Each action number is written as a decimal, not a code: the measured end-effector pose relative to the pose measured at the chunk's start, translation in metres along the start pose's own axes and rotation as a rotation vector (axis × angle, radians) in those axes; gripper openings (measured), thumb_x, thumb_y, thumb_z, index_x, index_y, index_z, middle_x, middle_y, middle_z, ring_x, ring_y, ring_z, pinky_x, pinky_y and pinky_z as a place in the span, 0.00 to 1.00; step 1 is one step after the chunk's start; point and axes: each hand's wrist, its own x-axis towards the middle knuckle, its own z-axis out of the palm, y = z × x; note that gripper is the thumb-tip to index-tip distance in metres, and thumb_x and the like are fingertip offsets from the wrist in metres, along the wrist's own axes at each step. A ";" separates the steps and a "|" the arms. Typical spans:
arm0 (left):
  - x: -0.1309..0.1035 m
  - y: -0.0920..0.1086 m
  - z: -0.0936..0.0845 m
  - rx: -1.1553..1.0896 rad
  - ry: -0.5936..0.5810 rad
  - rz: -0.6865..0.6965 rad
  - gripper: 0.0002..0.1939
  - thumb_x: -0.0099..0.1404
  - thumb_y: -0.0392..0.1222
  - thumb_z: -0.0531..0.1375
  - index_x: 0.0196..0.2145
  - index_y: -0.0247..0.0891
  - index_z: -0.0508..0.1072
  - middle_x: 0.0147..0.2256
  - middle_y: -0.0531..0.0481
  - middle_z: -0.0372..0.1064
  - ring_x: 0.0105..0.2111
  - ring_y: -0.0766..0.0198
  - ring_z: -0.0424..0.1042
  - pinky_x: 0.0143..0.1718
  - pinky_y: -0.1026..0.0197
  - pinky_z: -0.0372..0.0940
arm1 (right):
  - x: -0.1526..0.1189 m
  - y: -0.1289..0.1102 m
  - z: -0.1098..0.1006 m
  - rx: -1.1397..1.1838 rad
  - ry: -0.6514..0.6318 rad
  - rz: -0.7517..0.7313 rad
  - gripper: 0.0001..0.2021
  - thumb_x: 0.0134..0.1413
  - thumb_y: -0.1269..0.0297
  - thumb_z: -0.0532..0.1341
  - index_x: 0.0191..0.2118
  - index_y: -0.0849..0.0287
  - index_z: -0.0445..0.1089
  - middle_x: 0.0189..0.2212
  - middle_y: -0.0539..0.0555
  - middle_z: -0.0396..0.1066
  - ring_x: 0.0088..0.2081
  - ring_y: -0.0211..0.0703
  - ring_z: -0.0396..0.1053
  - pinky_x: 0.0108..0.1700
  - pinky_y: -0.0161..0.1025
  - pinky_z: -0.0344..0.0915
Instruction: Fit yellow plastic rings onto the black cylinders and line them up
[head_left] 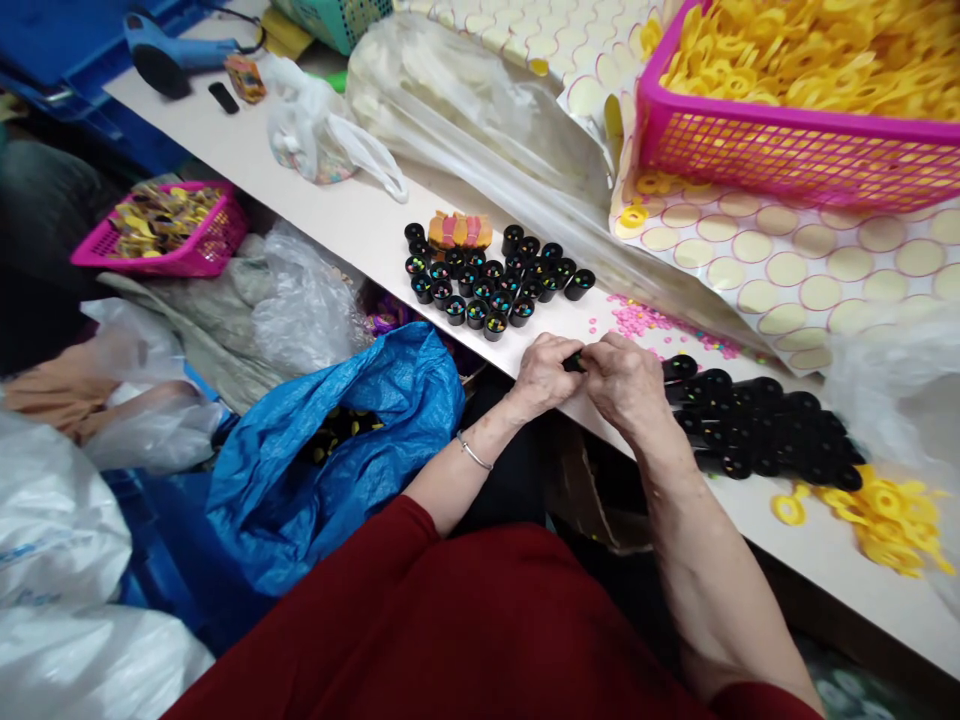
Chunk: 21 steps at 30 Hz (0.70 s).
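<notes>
At the table's front edge my left hand [546,372] and my right hand [624,378] meet with fingers closed around a small black cup [574,361]. Most of that cup is hidden by the fingers. Left of my hands stands a group of small black cups [501,301], upright, with bits of many colours inside. Just beyond my right hand lie loose pink beads [637,320]. A tight cluster of black cups [765,420] sits to the right of my right wrist, and yellow plastic ring pieces [889,515] lie beside it.
A pink basket [795,150] heaped with yellow rings stands at the back right on circle-patterned sheets [795,255]. Clear plastic sheeting [480,110] runs behind the cups. A white bag [311,130] and blue heat gun [169,50] lie far left. Below is a blue sack [300,510].
</notes>
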 end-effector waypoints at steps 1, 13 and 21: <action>0.000 -0.001 0.001 0.002 0.008 0.001 0.09 0.50 0.32 0.60 0.31 0.39 0.75 0.31 0.52 0.73 0.35 0.63 0.66 0.40 0.61 0.64 | 0.001 0.002 0.002 0.043 0.001 0.024 0.09 0.47 0.70 0.54 0.23 0.59 0.69 0.23 0.52 0.63 0.26 0.39 0.60 0.27 0.36 0.52; 0.003 -0.009 0.003 -0.038 0.068 -0.062 0.14 0.46 0.33 0.64 0.34 0.39 0.75 0.33 0.51 0.72 0.36 0.62 0.68 0.40 0.60 0.67 | -0.086 0.000 -0.001 0.298 0.380 0.045 0.06 0.56 0.66 0.56 0.32 0.56 0.70 0.27 0.52 0.68 0.29 0.39 0.67 0.33 0.36 0.65; 0.008 -0.004 0.002 -0.121 0.099 -0.121 0.16 0.41 0.36 0.66 0.33 0.36 0.75 0.31 0.53 0.67 0.31 0.66 0.68 0.37 0.62 0.68 | -0.180 0.090 -0.021 -0.119 0.641 0.976 0.22 0.44 0.51 0.61 0.40 0.64 0.68 0.40 0.63 0.65 0.39 0.52 0.64 0.41 0.51 0.63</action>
